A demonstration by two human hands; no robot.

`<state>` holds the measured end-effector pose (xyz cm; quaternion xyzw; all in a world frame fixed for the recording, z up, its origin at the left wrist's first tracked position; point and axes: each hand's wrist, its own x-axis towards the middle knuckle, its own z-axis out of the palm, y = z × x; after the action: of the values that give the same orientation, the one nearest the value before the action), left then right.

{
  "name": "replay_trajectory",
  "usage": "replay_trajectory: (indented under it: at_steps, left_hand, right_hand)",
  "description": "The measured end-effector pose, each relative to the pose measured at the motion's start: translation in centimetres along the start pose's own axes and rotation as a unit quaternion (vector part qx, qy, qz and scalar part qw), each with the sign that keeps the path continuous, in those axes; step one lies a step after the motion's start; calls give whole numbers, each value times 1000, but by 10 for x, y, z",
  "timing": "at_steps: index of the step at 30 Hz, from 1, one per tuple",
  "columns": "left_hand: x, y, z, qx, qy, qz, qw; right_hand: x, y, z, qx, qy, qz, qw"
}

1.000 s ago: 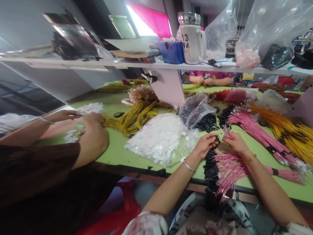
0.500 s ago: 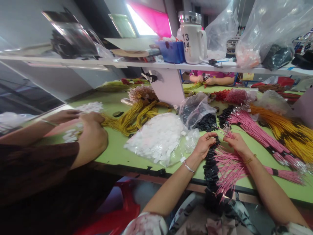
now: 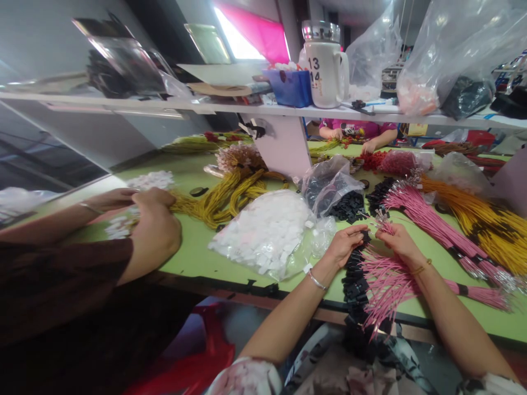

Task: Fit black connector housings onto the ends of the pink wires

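My left hand (image 3: 345,245) is closed, its thumb and fingers pinching a small black plastic connector (image 3: 365,237). Close beside it, my right hand (image 3: 400,244) grips the ends of several thin pink wires (image 3: 382,221), whose metal tips stick up above the fingers. Below both hands, loose pink wires (image 3: 387,285) fan out toward the table's front edge. A row of black connectors (image 3: 354,285) runs along the left side of these wires and hangs over the edge. More black connectors (image 3: 348,206) lie in a pile behind my left hand, partly in a clear bag.
Left of my hands lies a bag of white connectors (image 3: 263,230). Pink wire bundles (image 3: 436,225) and orange wires (image 3: 489,225) are on the right. A co-worker's hands (image 3: 154,219) work at the left near yellow wires (image 3: 230,197). Overhead, a shelf (image 3: 247,108) carries a mug (image 3: 325,68).
My hands stay almost in place, with my left fingers shifting slightly at the connector. Across the table, another person's hand has moved apart from the other, toward the red pieces.
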<state>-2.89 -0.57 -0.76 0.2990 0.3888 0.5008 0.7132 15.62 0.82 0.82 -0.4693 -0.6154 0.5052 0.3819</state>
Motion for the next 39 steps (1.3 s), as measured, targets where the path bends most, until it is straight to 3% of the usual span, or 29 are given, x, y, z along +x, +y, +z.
replay_trajectory:
  at_steps: [6, 13, 17, 20, 22, 24, 26, 27, 29, 31, 34, 37, 39]
  left_hand:
    - [3, -13, 2, 113, 22, 41, 992]
    - [3, -20, 5, 107, 32, 68, 991]
    - [4, -26, 10, 186, 6, 109, 976]
    - [-5, -19, 6, 282, 7, 126, 951]
    - [-17, -6, -3, 407, 21, 176, 896]
    - [-29, 8, -18, 560, 62, 239, 791]
    - [-35, 19, -35, 684, 125, 239, 677]
    - [-35, 23, -43, 723, 140, 217, 641]
    - [-29, 26, -59, 753, 155, 181, 613]
    - [-17, 26, -72, 720, 174, 198, 642]
    - [-2, 29, -84, 552, 215, 269, 760]
    - [1, 40, -88, 304, 215, 275, 886]
    - [-4, 48, -87, 209, 199, 266, 920]
  right_hand:
    - [1, -2, 4, -42, -25, -60, 997]
    - [2, 5, 4, -57, -32, -59, 996]
    - [2, 11, 6, -99, -28, -66, 993]
    - [1, 7, 1, -106, -3, -71, 992]
    - [1, 3, -5, -77, 49, -70, 993]
    - [0, -1, -11, -33, 76, -61, 995]
    - [1, -1, -14, -1, 61, -43, 997]
    - [1, 0, -15, 3, 45, -33, 998]
    - [2, 3, -14, -7, 16, -18, 1000]
    - [3, 9, -12, -3, -2, -10, 1000]
    - [6, 16, -12, 54, -12, -1, 998]
    - [7, 21, -14, 87, -13, 7, 996]
    - [8, 23, -15, 82, -7, 3, 997]
